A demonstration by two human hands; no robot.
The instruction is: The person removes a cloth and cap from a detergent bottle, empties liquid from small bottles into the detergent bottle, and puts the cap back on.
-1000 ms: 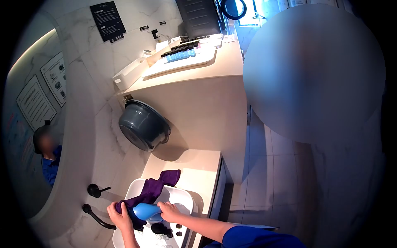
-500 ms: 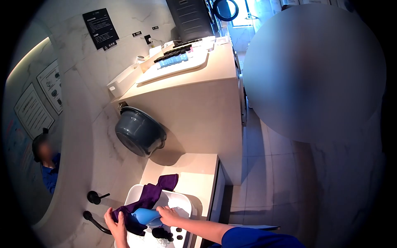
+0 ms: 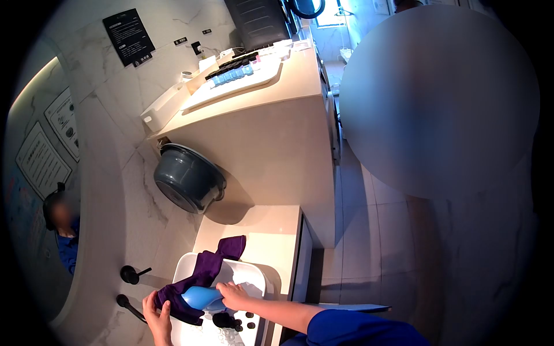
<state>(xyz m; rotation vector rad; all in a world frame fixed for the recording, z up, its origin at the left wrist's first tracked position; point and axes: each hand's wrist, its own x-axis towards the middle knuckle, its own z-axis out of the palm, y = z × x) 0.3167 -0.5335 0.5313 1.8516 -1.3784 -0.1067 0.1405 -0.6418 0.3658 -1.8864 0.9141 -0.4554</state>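
The bent right hand [image 3: 232, 296] holds a smooth, rounded blue tool [image 3: 199, 297] — the left hand [image 3: 156, 317], fingers up, grips a dark purple cloth [image 3: 206, 269] beside it, over the shiny white sink [image 3: 249, 275]. The flat black wall sign [image 3: 129, 36] has white writing — too small to read.

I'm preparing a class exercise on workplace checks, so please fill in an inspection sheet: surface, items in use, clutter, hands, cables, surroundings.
Surface: pale lower counter with a white basin.
Items in use: purple cloth draped across the basin, far end on the counter; blue object apparently against it.
Clutter: black item in the basin, unidentified; tray of black-capped bottles on the higher counter.
Hands: left holds the cloth; right grips the blue object.
Cables: what looks like a plug at the wall socket.
Surroundings: grey tub hanging beside the higher counter; black tap; round blur hiding much of the right side.
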